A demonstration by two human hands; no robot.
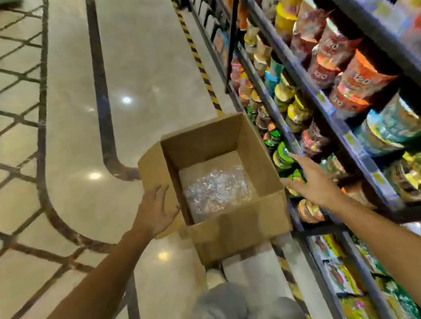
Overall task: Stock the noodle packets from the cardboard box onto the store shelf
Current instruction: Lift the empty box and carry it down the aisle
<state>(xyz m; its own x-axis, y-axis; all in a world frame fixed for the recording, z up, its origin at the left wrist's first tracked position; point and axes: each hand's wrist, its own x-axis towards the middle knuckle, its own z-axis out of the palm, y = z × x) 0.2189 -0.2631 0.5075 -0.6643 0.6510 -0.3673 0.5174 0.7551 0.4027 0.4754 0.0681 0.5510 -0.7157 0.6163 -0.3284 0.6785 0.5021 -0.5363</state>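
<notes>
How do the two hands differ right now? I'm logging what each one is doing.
The left hand rests against the left flap of the cardboard box; the right hand is clear of the box, in front of the shelf. The left hand's fingers are loosely bent; the right's are straighter and spread. Neither holds anything.

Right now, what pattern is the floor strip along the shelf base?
Yellow-and-black diagonal stripes on the floor strip, head view.

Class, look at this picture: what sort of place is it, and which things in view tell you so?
Most likely a grocery store aisle: tall shelves packed with cup noodles, a polished floor, and an open cardboard box for restocking.
</notes>
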